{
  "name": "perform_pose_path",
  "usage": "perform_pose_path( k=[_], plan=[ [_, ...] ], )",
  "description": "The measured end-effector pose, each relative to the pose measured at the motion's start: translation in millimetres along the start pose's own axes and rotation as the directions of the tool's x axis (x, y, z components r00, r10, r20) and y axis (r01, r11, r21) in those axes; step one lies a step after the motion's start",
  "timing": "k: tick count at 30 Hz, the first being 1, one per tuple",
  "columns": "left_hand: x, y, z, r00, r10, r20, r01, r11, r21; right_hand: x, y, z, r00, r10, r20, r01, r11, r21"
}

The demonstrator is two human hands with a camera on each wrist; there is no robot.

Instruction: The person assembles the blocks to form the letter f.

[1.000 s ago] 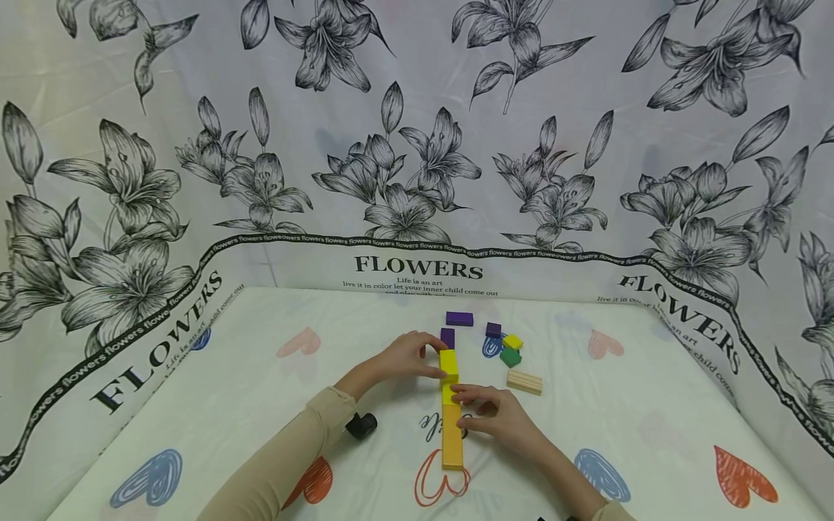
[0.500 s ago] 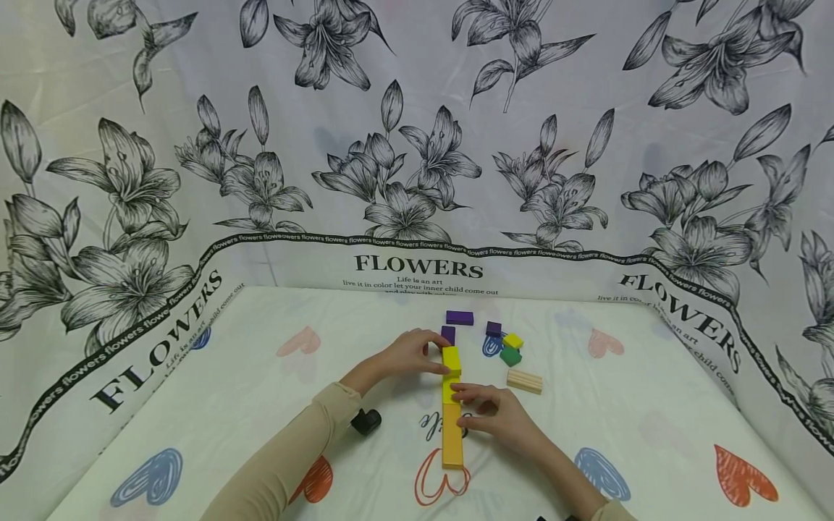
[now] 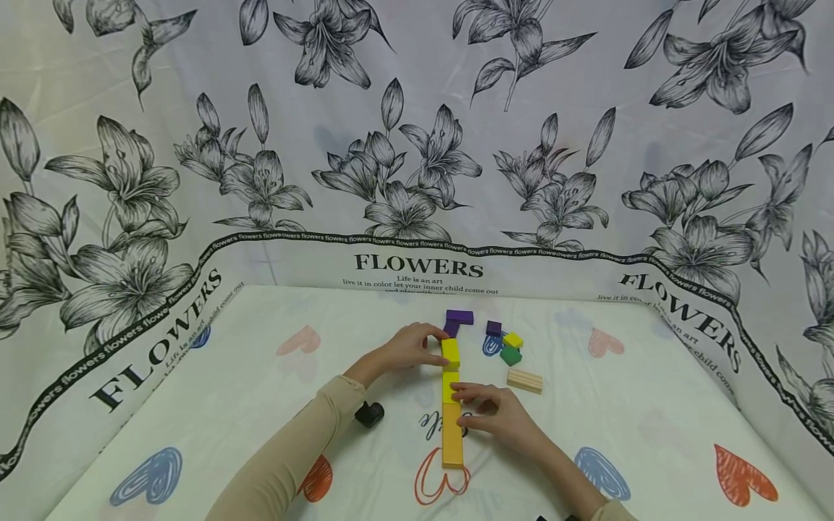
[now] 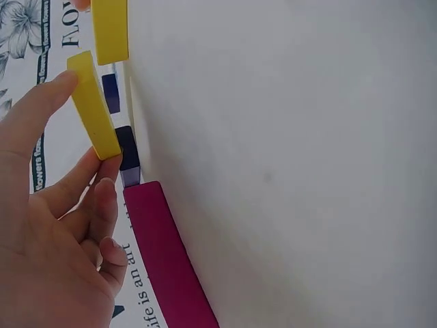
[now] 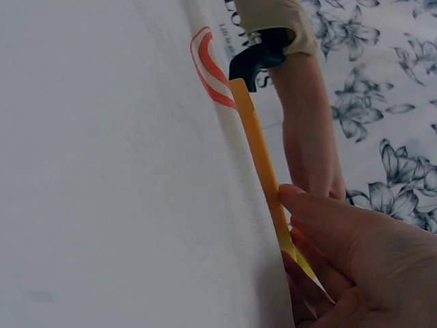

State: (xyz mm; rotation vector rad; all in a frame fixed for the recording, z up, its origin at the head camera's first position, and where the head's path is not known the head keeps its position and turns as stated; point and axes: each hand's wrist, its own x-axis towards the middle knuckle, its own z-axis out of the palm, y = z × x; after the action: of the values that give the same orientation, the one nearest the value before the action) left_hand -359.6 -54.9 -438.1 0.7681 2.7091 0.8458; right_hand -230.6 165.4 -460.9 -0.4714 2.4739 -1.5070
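My left hand (image 3: 407,348) pinches a bright yellow block (image 3: 450,352) by its two ends, thumb near and index finger far. A small purple block (image 3: 451,330) sits at its far end, tilted against a longer purple block (image 3: 460,317). On the near side, a second yellow block (image 3: 450,387) and a long orange-yellow block (image 3: 452,435) lie end to end. My right hand (image 3: 500,414) rests along their right side, fingertips at the yellow one, thumb (image 5: 293,195) on the orange-yellow one. A magenta block (image 4: 167,256) appears in the left wrist view.
To the right are a small purple block (image 3: 494,328), a small yellow block (image 3: 513,341), a green block (image 3: 511,356) and a ridged wooden block (image 3: 524,381). A black device (image 3: 369,414) sits on my left wrist. A flowered curtain (image 3: 417,145) stands behind the table.
My left hand has slid slightly away from me with the yellow block. The small purple block ahead of it has shifted back and turned against the longer purple one. My right hand stays put.
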Motion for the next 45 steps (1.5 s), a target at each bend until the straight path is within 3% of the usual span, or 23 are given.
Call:
perform_pose_path(
  k=[15, 20, 35, 45],
  plan=[
    [2.6, -3.5, 3.7, 0.999, 0.042, -0.003, -0.041, 0.997, 0.072, -1.9, 0.3, 0.3, 1.000, -0.016, -0.005, 0.016, 1.000, 0.026],
    [2.2, -2.9, 6.9, 1.000, 0.029, 0.006, -0.030, 0.994, 0.108, -2.6, -0.2, -0.5, 1.000, -0.018, -0.005, 0.018, 1.000, 0.015],
    [-1.3, 0.7, 1.2, 0.998, 0.046, 0.030, -0.048, 0.997, 0.066, -1.7, -0.5, -1.0, 1.000, 0.003, -0.009, -0.003, 1.000, -0.002],
    [3.1, 0.4, 3.9, 0.999, 0.036, 0.018, -0.038, 0.993, 0.109, -1.4, -0.7, -1.3, 1.000, 0.005, -0.004, -0.005, 1.000, 0.005]
  ],
)
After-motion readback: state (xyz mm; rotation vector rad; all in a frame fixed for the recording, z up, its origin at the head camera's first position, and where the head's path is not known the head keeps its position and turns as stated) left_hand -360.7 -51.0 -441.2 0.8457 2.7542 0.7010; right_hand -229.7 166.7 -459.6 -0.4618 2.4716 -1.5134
